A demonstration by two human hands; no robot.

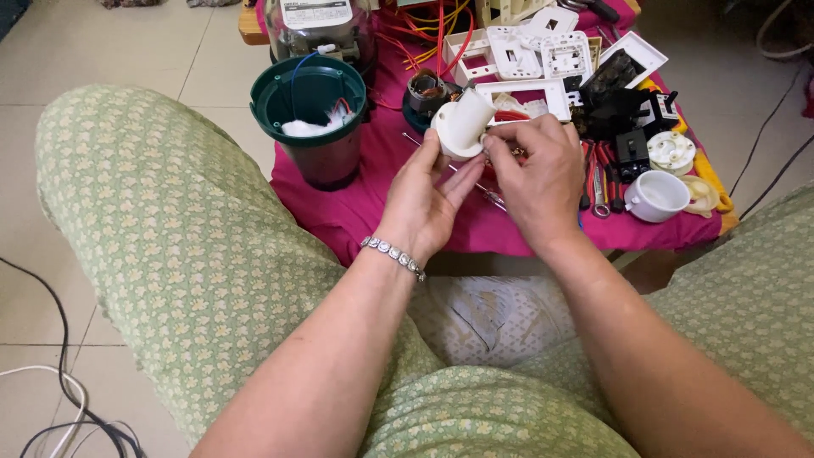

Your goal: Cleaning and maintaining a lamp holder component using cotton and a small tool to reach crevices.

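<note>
The white plastic housing is held up between both hands, over the near edge of the pink cloth that covers the low table; it is a short cup-like piece, and its long axis tilts up and away toward the far right, open mouth facing the far side as far as can be told; the left hand is curled about its near, closed end, thumb and fingers pressed to the rounded wall from below and from the left; the right hand comes in from the housing's right, its fingertips pinched together on something small at the housing's lower right rim, what exactly is hidden by the fingers; so the housing lies just left of the right-hand pinch and touching it, while the left hand bears its weight; left of the housing, well apart, stands a dark green tub with white wadding and wires inside; right of the housing and lower on the cloth sits a small white cup, with pliers between it and the right hand; beyond the housing lie white switch plates and red wires
</note>
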